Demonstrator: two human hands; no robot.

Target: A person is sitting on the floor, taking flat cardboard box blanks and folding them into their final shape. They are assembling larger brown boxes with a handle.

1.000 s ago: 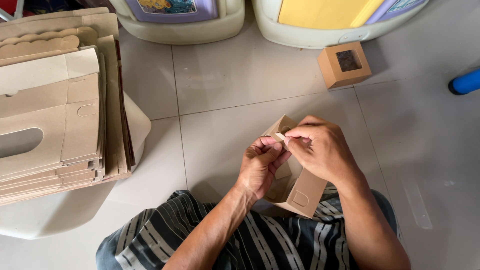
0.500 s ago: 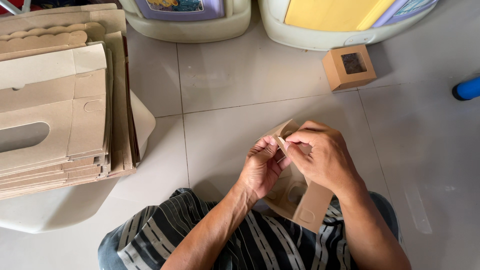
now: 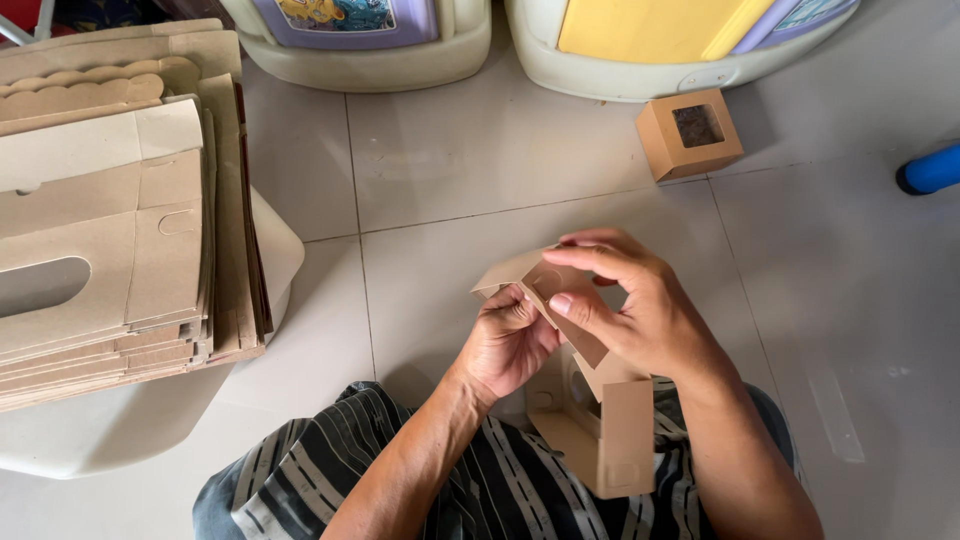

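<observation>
I see the finished windowed box (image 3: 690,133) on the tiled floor (image 3: 480,180). My left hand (image 3: 510,340) and right hand (image 3: 640,310) both grip a half-folded brown carton (image 3: 600,430), flaps open.

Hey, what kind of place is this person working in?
Probably a home floor used for piecework box folding, not a factory. A stack of flat brown cardboard box blanks rests on a white plastic seat, a folded small brown windowed box sits on pale floor tiles, and plastic toy-like furniture stands behind.
</observation>
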